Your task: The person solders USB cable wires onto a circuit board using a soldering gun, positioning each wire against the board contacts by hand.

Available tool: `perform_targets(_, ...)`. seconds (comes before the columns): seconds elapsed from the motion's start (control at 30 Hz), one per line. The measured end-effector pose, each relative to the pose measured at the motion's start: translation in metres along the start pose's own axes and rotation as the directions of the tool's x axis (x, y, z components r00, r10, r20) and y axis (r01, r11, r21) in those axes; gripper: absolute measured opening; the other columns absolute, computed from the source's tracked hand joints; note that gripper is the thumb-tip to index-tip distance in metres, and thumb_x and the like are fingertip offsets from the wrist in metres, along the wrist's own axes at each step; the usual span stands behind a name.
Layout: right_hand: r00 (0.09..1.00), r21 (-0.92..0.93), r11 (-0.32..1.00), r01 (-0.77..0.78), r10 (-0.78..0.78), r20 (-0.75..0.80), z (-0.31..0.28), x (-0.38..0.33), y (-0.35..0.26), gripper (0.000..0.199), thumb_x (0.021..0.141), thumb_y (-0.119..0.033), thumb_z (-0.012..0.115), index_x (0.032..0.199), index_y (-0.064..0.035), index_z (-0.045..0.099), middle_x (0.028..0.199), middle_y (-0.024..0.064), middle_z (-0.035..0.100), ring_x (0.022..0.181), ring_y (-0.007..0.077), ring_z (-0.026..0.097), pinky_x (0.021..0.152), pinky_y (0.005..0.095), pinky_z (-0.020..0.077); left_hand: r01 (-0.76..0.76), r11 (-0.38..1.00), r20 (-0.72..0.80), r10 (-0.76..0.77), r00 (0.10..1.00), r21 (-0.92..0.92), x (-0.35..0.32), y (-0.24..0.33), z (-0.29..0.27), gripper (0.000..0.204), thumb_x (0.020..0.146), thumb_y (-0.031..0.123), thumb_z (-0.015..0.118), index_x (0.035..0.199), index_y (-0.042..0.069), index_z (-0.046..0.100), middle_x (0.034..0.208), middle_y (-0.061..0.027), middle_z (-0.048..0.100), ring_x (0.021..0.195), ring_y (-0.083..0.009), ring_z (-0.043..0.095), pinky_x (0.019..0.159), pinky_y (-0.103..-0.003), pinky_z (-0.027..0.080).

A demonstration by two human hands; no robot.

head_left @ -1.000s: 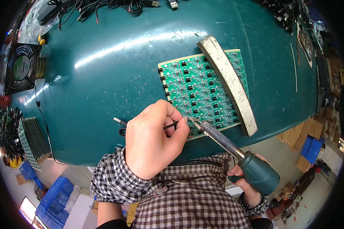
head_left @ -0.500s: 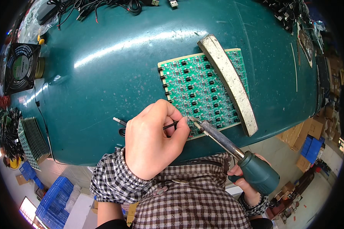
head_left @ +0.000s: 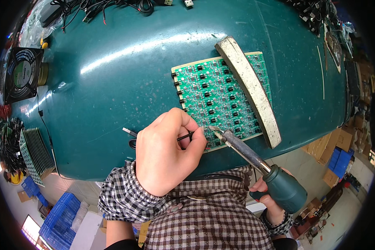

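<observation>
Head view: soldering iron (head_left: pixel 246 152) in right hand (head_left: pixel 267 196), fist wrapped round handle, long axis slanting up-left, tip at green circuit board (head_left: pixel 221 98) near edge; left hand (head_left: pixel 166 156) nearer board, fingers pinching thin black tool (head_left: pixel 154 138) beside tip

Left hand (head_left: pixel 164 156), knuckles up, fingers curled in a pinch, checked cuff at the wrist. Right hand (head_left: pixel 271 200) low at right, fist-gripped, mostly hidden.

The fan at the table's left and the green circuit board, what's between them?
Only bare teal tabletop with glare separates the fan from the circuit board, as the head view shows.
</observation>
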State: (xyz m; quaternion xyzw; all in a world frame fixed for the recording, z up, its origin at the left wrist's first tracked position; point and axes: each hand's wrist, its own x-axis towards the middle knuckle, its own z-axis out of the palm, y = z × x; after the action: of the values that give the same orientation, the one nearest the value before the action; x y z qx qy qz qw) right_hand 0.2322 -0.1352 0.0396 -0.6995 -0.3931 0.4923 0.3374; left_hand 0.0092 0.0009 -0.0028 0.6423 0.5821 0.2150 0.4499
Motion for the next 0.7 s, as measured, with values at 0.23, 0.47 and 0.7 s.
perform_targets(0.23,0.998,0.043,0.999,-0.032,0.029,0.053,-0.012,-0.007,0.012,0.033,0.071,-0.029,0.082,0.092,-0.0052,0.07,0.082,0.005,0.072,0.076,0.0235,0.066,0.069,0.0374,0.0516,0.011,0.995,0.013,-0.01,1.0,-0.096,-0.002,-0.004,-0.002,0.014,0.078,0.004,0.07,0.081,0.002,0.057,0.072,-0.0068,0.06,0.058,-0.0176,0.061,0.052,-0.031,0.048)
perform_targets(0.47,0.988,0.488,0.86,-0.149,0.146,0.043,-0.01,-0.01,0.016,0.063,0.07,-0.014,0.086,0.117,0.0064,0.05,0.098,0.0203,0.066,0.097,0.0302,0.066,0.08,0.0425,0.0594,-0.096,0.992,0.091,0.088,0.992,0.084,-0.003,0.001,-0.01,0.01,0.083,0.001,0.07,0.088,-0.002,0.061,0.079,-0.0053,0.059,0.068,-0.0088,0.057,0.063,-0.022,0.048)
perform_targets(0.7,0.986,0.487,0.857,-0.167,0.154,0.067,-0.011,-0.009,0.017,0.06,0.07,-0.017,0.086,0.115,0.0055,0.053,0.099,0.0189,0.066,0.098,0.0284,0.065,0.079,0.0411,0.0593,0.002,1.0,-0.037,-0.002,0.999,0.002,-0.02,0.003,0.005,0.011,0.085,0.002,0.069,0.09,-0.002,0.06,0.08,-0.0076,0.06,0.068,-0.0099,0.059,0.062,-0.023,0.048)
